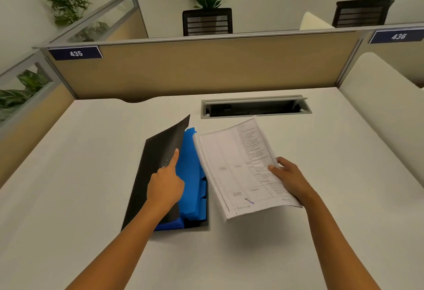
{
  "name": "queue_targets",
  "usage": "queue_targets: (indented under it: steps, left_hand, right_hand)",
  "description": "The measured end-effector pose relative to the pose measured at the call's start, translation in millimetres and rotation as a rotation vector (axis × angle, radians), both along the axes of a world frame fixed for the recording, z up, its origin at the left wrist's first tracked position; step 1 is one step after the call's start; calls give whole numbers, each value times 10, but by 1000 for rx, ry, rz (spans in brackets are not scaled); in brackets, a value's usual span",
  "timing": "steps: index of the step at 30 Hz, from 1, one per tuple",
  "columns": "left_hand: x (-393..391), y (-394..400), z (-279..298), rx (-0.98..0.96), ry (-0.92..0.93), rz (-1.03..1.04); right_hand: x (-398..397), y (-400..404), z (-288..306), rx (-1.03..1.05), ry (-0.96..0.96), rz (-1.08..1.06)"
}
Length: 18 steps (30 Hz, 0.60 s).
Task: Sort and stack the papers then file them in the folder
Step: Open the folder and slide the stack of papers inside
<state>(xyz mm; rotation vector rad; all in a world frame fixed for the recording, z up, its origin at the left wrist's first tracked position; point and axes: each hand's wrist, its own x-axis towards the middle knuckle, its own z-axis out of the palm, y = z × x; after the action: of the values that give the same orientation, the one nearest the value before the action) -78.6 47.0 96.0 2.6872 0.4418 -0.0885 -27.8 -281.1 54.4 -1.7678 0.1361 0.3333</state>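
A black folder (153,165) lies on the white desk, its front cover lifted and tilted up to the left. Blue tabbed dividers (191,175) show inside it. My left hand (166,184) holds the raised cover, forefinger stretched along its edge and the other fingers curled behind it. Just right of the folder, a stack of printed papers (238,168) hangs above the desk, tilted, its left edge close to the dividers. My right hand (288,178) grips that stack at its right edge, thumb on top.
A grey cable hatch (255,107) stands open in the desk behind the papers. Beige partition panels (202,69) wall the desk at the back and left, and a white rounded divider (380,96) stands on the right. Potted plants stand beyond the partition.
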Motion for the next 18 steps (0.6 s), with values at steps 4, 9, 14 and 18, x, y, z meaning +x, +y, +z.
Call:
queue_targets:
  steps: [4,9,14,18]
  left_hand:
    - [6,-34,13,-14,-25,-24]
    - [-22,-127,37,28,-6,-67]
    - [-69,-194,43,65,22,-89]
    - [-92,-232,36,111,55,-99]
  right_hand:
    - [-44,197,121,-109,13,160]
    - [-14,484,112,-350,-135,101]
    - [28,712,101,-387,-196,-43]
    - [-38,918,35,-411,-227,-116]
